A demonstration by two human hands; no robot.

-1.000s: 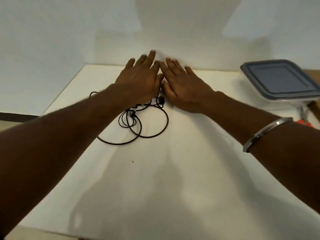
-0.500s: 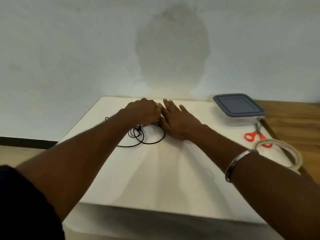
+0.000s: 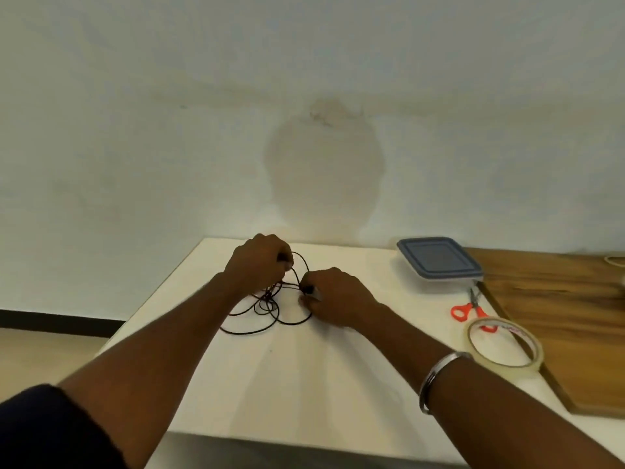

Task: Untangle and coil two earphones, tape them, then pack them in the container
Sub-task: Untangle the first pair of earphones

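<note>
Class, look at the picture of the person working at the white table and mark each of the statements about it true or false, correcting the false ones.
1. Both hands grip the tangled black earphone cables. True: the left hand and the right hand each pinch part of them.
2. The clear plastic container with the grey-blue lid stands open. False: its lid is on.
3. The orange-handled scissors lie between the container and the roll of clear tape. True.
4. The cables are already taped in neat coils. False: they lie in loose, crossing loops.
5. A metal bangle is on the left wrist. False: it is on the right.
</note>
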